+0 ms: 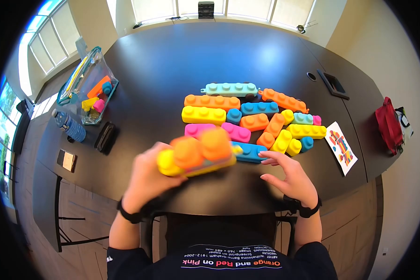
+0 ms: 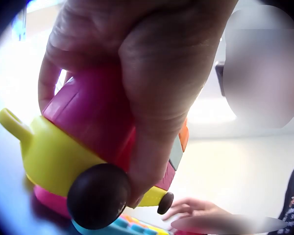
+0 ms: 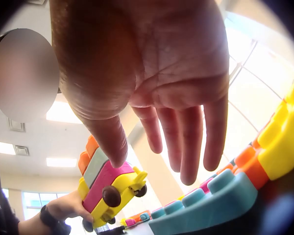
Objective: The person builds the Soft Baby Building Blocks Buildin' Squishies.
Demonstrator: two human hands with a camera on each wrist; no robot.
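Observation:
My left hand [image 1: 147,170] grips a stacked toy block car [image 1: 205,151], lifted near the table's front edge. Its yellow base [image 2: 54,156] has dark wheels and a hitch loop. Pink, pale green and orange blocks are piled on that base. In the left wrist view the thumb presses the car's side; part of the stack is hidden behind the hand. My right hand [image 1: 291,177] holds nothing, its fingers loosely spread beside a blue block [image 1: 247,152] lying on the table. The right wrist view shows its palm above that block.
Loose blocks in several colours lie mid-table, with a pale green wheeled base [image 1: 231,88] and an orange wheeled base [image 1: 284,100] behind. A picture card [image 1: 345,161] is at right. Leftward are a clear bag [image 1: 91,70], water bottle [image 1: 70,126], black case [image 1: 105,137] and phone [image 1: 67,160].

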